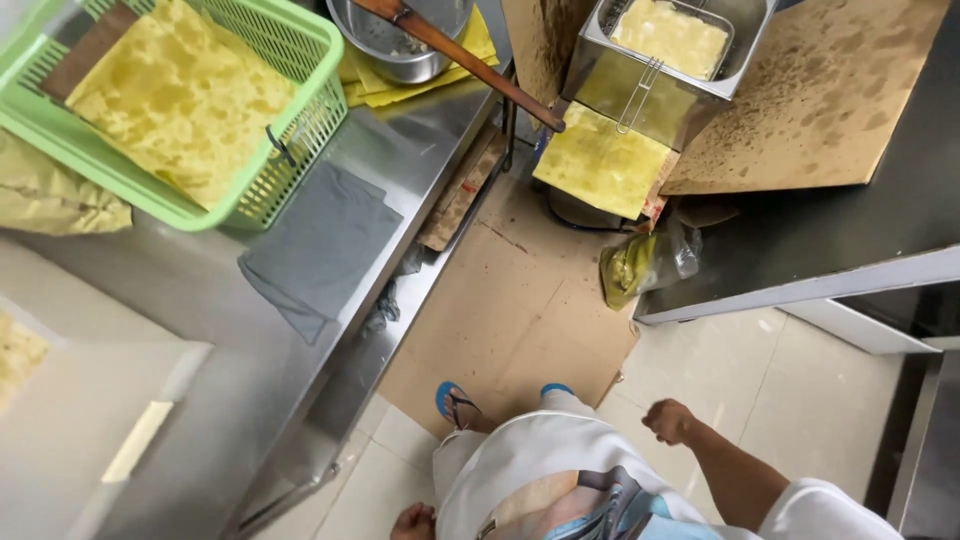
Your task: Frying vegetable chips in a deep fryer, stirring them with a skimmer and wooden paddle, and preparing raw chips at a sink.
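My right hand (668,420) hangs at my side in a loose fist and holds nothing, above the pale floor tiles. My left hand (413,522) shows only partly at the bottom edge, next to my white apron, with its fingers curled and nothing visible in it. Both hands are well away from the steel counter (200,290). On that counter a green plastic basket (290,150) lined with oil-stained yellow paper stands at the back left, and a grey cloth (325,245) lies beside it.
A metal bowl (395,45) with a long wooden handle (470,65) sits at the counter's far end. A deep fryer (665,60) with a wire basket stands ahead, beside a stained cardboard sheet (810,100). Flattened cardboard (510,310) covers the floor. A plastic bag (645,262) lies by a dark counter (850,240).
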